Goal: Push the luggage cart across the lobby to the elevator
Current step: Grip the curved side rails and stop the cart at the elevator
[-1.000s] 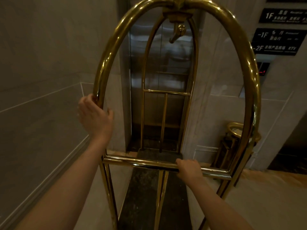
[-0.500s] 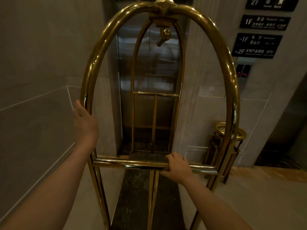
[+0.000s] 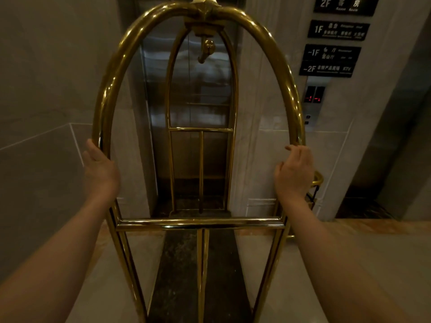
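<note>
The right hand point(image 3: 294, 173) has left the crossbar point(image 3: 200, 223) and now curls around the luggage cart point(image 3: 109, 94) arch's right side; the left hand point(image 3: 99, 170) grips the left side, fingers hidden behind brass. The cart faces the closed elevator door point(image 3: 161, 89); its base is cut off.

I read the scene as dim and warm-toned. Bright glare streaks run along the brass arch of the luggage cart point(image 3: 112, 89) above my left hand point(image 3: 100, 173). Beyond both hands, the steel elevator door point(image 3: 205, 94) returns smeared, hazy reflections. The floor signs point(image 3: 331, 59) above my right hand point(image 3: 293, 173) are soft and partly illegible. Straight lines bow toward the frame edges.
</note>
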The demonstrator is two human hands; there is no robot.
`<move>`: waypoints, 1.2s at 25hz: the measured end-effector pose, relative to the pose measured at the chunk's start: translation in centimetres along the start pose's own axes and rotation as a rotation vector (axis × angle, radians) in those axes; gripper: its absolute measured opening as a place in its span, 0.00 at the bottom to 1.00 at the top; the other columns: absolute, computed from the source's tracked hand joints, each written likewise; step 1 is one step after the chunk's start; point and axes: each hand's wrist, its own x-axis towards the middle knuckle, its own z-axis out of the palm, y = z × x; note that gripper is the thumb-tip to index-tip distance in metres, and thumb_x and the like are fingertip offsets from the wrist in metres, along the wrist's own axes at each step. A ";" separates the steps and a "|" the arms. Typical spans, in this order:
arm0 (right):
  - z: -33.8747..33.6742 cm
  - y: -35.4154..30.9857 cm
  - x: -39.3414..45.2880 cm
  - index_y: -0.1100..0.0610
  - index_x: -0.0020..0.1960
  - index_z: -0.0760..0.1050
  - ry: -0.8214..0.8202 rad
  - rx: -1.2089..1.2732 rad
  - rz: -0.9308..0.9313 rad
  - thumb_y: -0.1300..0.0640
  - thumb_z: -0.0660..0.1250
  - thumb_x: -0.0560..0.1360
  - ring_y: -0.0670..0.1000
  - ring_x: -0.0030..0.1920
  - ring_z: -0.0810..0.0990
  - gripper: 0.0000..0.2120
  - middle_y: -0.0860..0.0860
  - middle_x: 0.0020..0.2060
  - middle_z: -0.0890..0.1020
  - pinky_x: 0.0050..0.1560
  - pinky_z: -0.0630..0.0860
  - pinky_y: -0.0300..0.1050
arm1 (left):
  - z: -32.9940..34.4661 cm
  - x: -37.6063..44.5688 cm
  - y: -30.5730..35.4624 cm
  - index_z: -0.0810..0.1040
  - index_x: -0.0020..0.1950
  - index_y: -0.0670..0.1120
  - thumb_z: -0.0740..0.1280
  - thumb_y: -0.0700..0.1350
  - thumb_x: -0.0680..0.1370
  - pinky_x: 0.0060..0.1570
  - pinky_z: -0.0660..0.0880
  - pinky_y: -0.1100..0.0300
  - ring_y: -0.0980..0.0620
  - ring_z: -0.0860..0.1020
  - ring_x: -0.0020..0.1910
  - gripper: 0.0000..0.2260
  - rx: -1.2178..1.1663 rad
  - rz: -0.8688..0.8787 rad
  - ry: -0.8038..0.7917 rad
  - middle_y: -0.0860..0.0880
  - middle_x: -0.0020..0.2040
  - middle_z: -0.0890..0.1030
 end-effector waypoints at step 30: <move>0.8 1.9 -0.4 0.60 0.76 0.47 -0.280 0.013 0.309 0.58 0.61 0.80 0.69 0.54 0.76 0.31 0.67 0.64 0.69 0.47 0.75 0.63 | -0.6 -0.7 0.9 0.46 0.80 0.47 0.61 0.44 0.82 0.55 0.73 0.36 0.32 0.74 0.62 0.31 0.104 0.048 -0.033 0.36 0.73 0.63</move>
